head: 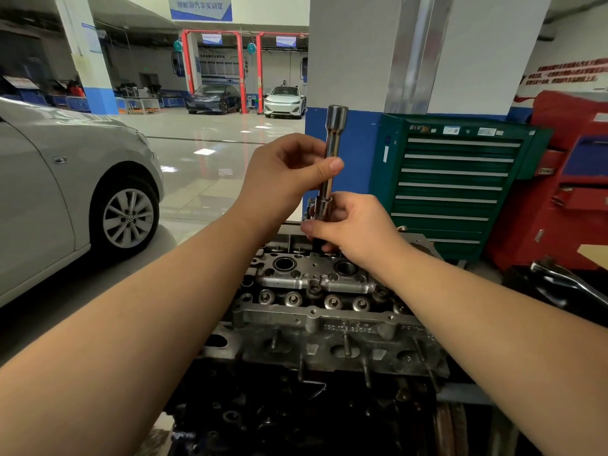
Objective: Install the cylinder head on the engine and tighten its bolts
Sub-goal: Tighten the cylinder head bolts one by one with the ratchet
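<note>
Under right hand (353, 225), extension bar (330, 159) tip hidden.

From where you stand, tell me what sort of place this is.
Likely a car repair training workshop: red vehicle lifts with parked cars, a green tool cabinet, and an engine's cylinder head on the bench.

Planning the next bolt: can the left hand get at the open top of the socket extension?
Probably yes. The left hand already pinches the socket extension mid-shaft, and nothing covers its open top.

Both bare forearms reach forward. The left hand (289, 179) is raised, fingers curled, thumb pinching. The right hand (355, 225) sits just below it, fingers wrapped, knuckles up.
</note>
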`<state>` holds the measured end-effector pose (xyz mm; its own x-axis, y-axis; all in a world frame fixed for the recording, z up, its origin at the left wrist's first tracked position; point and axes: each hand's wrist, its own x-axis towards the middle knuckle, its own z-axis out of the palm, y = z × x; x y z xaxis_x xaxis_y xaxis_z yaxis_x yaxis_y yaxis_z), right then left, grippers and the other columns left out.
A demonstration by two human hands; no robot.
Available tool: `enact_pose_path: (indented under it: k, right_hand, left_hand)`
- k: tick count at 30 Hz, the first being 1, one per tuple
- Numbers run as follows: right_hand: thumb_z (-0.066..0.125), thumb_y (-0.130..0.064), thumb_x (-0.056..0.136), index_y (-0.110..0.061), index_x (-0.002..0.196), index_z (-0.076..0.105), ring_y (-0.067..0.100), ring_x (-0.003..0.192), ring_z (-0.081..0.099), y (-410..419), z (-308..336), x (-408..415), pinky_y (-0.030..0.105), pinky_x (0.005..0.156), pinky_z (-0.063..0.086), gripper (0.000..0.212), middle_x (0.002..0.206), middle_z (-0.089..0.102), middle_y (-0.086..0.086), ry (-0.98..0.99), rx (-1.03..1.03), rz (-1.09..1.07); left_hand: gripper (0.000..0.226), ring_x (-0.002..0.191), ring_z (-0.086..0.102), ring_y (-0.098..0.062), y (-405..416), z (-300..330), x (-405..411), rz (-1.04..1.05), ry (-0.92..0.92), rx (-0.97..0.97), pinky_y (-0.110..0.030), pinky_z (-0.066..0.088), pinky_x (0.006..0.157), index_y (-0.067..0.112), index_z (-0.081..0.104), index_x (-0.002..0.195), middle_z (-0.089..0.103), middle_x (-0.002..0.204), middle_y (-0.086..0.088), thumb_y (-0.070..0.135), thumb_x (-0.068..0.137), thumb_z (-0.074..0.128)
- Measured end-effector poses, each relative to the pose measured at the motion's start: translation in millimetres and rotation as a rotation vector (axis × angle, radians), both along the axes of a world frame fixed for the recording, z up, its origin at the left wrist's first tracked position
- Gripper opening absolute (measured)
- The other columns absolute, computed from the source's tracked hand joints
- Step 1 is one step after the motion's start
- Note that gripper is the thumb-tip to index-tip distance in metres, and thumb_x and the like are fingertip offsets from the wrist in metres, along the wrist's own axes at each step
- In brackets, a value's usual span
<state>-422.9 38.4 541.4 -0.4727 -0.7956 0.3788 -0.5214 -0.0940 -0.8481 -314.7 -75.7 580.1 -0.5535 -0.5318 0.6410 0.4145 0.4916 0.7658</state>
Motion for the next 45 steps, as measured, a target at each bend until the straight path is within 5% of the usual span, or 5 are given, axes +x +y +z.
enact_pose_path:
  k: [5, 15, 23, 37, 45]
  right_hand:
    - [0.066, -0.009, 0.099, -0.031, 0.110, 0.072, 0.009, 0.111, 0.072, 5.5, 1.5, -0.6, 0.040, 0.108, 0.052, 0.026, 0.113, 0.079, -0.006, -0.045, -0.058, 0.141]
    - [0.093, -0.029, 0.073, -0.031, 0.094, 0.063, 0.005, 0.070, 0.067, -0.6, 5.0, 4.0, 0.036, 0.073, 0.057, 0.037, 0.077, 0.071, -0.011, 0.075, -0.077, -0.097]
    - [0.066, -0.009, 0.100, -0.034, 0.116, 0.067, 0.012, 0.115, 0.071, 3.7, 3.4, 6.4, 0.045, 0.111, 0.050, 0.030, 0.117, 0.077, -0.004, 0.012, -0.061, 0.109]
    - [0.080, -0.044, 0.077, -0.034, 0.106, 0.068, 0.010, 0.103, 0.073, 3.5, 4.5, 6.3, 0.044, 0.101, 0.057, 0.033, 0.106, 0.077, -0.007, 0.010, -0.064, -0.005]
    - [0.078, -0.010, 0.092, -0.022, 0.106, 0.071, 0.016, 0.092, 0.078, 3.2, 2.5, 2.8, 0.046, 0.099, 0.057, 0.020, 0.097, 0.081, -0.001, -0.066, -0.040, 0.045]
  left_hand:
    - [0.014, 0.082, 0.078, -0.024, -1.5, -0.2, -2.2, -0.023, 0.006, 0.038, -0.032, 0.063, 0.078, 0.011, 0.073, 0.109, 0.077, 0.089, -0.002, 0.015, 0.096, 0.076]
    - [0.024, 0.091, 0.072, -0.024, 4.8, -0.2, 0.8, -0.195, -0.010, 0.063, -0.036, 0.059, 0.082, 0.009, 0.070, 0.122, 0.075, 0.109, -0.006, 0.013, 0.098, 0.068]
    - [0.027, 0.091, 0.075, -0.035, -2.3, 1.0, -0.5, -0.001, -0.007, 0.042, -0.041, 0.063, 0.090, 0.021, 0.078, 0.115, 0.070, 0.083, -0.011, 0.016, 0.089, 0.083]
    - [0.042, 0.092, 0.072, -0.016, -0.2, 2.3, -0.4, -0.027, -0.017, 0.006, -0.031, 0.060, 0.087, 0.008, 0.072, 0.129, 0.074, 0.103, -0.016, 0.012, 0.088, 0.083]
    - [0.037, 0.087, 0.074, -0.021, -0.6, 3.2, -0.4, -0.103, -0.009, 0.074, -0.038, 0.060, 0.088, -0.004, 0.062, 0.138, 0.077, 0.095, -0.009, -0.002, 0.102, 0.061]
